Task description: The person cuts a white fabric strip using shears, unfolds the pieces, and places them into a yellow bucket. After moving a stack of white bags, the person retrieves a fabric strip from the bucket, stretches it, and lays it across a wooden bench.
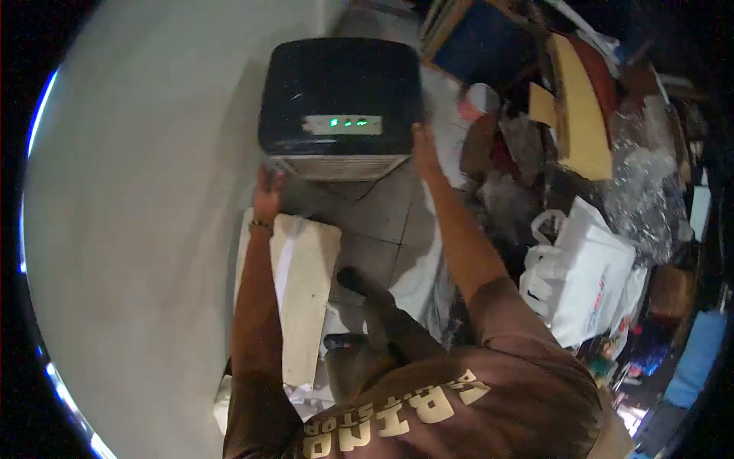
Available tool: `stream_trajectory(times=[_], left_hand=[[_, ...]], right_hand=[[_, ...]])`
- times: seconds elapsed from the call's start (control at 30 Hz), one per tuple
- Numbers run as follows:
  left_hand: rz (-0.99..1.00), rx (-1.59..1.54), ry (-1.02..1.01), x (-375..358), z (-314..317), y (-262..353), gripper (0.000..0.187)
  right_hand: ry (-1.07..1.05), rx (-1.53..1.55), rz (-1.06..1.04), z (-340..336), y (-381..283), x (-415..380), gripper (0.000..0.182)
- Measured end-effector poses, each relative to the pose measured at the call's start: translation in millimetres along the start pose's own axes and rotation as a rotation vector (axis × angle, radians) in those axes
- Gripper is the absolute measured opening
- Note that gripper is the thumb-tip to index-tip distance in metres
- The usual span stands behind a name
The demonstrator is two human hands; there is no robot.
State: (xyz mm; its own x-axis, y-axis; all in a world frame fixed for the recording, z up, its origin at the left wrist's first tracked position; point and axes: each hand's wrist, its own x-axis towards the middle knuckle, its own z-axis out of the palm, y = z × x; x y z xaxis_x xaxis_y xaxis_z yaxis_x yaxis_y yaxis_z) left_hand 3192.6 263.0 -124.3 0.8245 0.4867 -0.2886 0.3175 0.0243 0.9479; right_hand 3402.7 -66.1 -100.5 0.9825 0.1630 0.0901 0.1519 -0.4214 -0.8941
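A boxy appliance (336, 88) with a glossy dark top stands in front of me, beside the pale wall. Green lights glow on a small light-coloured panel (344, 124) along its near edge, and below that shows a pale slatted side. My left hand (267, 191) is at the near left corner, its fingers curled up against the edge and a bracelet on the wrist. On the opposite side, my right hand (425, 149) presses along the right edge, fingers partly hidden behind the casing. Both arms reach forward, with the appliance between the hands.
A pale board (310, 306) leans or lies below my left forearm, over the tiled floor (375, 222). To the right are a white carrier bag (585, 279), crumpled clear plastic (646, 191) and a yellowish panel (581, 111). The wall (138, 229) closes off the left.
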Motion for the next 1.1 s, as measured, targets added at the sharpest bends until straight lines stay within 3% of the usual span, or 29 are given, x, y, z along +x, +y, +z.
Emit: stream_trajectory(times=[0.03,0.1,0.13,0.17,0.2,0.23,0.27,0.3,0.33,0.37,0.4,0.47,0.5,0.53,0.57,0.6,0.63,0.67,0.7,0.77,0.8,0.83,0.87,0.9,0.97,1.0,1.03,1.07,1.1], left_hand=[[-0.026,-0.056,-0.081,-5,-13,-36,0.055],[-0.049,0.5,0.021,-54,-33,-85,0.051],[-0.234,0.517,0.036,-90,-38,-84,0.05],[-0.27,0.698,-0.046,-112,-64,-168,0.057],[-0.483,0.755,-0.123,-149,-83,-210,0.064],[-0.444,0.731,-0.2,-192,-107,-254,0.073],[-0.575,0.732,-0.239,-226,-136,-322,0.087],[-0.652,1.063,-0.129,-261,-137,-325,0.103],[-0.749,1.021,-0.107,-288,-154,-347,0.114],[-0.926,1.013,-0.077,-297,-146,-330,0.118],[-0.959,1.037,-0.075,-310,-144,-321,0.122],[-0.919,0.979,-0.179,-317,-149,-328,0.121],[-0.764,1.153,-0.087,-327,-152,-364,0.118],[-0.597,1.309,0.005,-331,-150,-396,0.115],[-0.747,1.202,0.036,-320,-136,-346,0.092],[-0.511,1.206,-0.134,-324,-150,-364,0.063],[-0.048,1.196,-0.143,-329,-163,-411,0.042],[-0.125,1.317,-0.379,-305,-177,-461,0.036],[-0.177,1.405,-0.63,-296,-172,-453,0.031],[-0.381,0.331,-0.708,-296,-165,-420,0.022],[-0.533,-0.127,-0.744,-292,-151,-366,0.02],[-0.413,0.065,-0.847,-291,-130,-324,0.02],[-0.551,0.125,-0.947,-296,-98,-245,0.019],[-0.693,0.199,-1.041,-312,-67,-151,0.017],[-0.202,0.733,-1.344,-366,-21,19,0.016],[0.075,0.963,-1.426,-394,2,103,0.017],[0.123,0.994,-1.47,-397,9,123,0.017],[-0.015,0.998,-1.502,-398,14,141,0.019],[-0.157,1.01,-1.523,-394,23,156,0.023]], right_hand=[[-0.042,0.112,0.002,-1,8,4,0.057],[-0.084,0.223,0.008,2,15,6,0.057],[-0.103,0.258,0.143,-2,11,5,0.067],[-0.119,0.284,0.274,-4,8,3,0.079],[0.053,0.032,0.136,4,12,0,0.078],[0.064,0.021,0.132,6,19,-6,0.078],[0.158,0.112,0.138,6,28,-18,0.083],[0.254,0.201,0.142,5,41,-34,0.088],[0.254,0.266,0.102,8,66,-60,0.089],[0.174,0.327,0.147,12,86,-84,0.084],[0.105,0.249,0.235,13,114,-135,0.072],[-0.059,0.078,0.391,15,167,-233,0.051],[0.028,0.812,0.567,19,115,-291,0.044],[-0.306,0.13,0.467,17,57,-312,0.046],[-0.337,-0.399,0.491,7,-1,-339,0.049],[-0.524,-0.305,0.23,4,17,-375,0.052],[-0.535,-0.298,0.482,32,43,-395,0.053],[-0.557,-0.145,0.421,49,67,-429,0.057],[-0.574,-0.235,0.36,58,52,-450,0.058],[-0.648,-0.333,0.317,46,-2,-471,0.064],[-0.69,-0.315,0.341,42,-38,-477,0.069],[-0.506,-0.294,0.047,65,-24,-501,0.073],[-0.311,-0.287,-0.242,86,-5,-514,0.077],[-0.247,-0.3,-0.234,65,-41,-511,0.077],[-0.474,-0.482,-0.247,2,-161,-503,0.074],[-0.409,-0.497,-0.224,-17,-183,-501,0.074],[-0.584,-0.293,-0.082,-35,-197,-499,0.062],[-0.748,-0.068,0.049,-55,-212,-503,0.05],[-0.682,-0.069,0.061,-73,-218,-512,0.05]])
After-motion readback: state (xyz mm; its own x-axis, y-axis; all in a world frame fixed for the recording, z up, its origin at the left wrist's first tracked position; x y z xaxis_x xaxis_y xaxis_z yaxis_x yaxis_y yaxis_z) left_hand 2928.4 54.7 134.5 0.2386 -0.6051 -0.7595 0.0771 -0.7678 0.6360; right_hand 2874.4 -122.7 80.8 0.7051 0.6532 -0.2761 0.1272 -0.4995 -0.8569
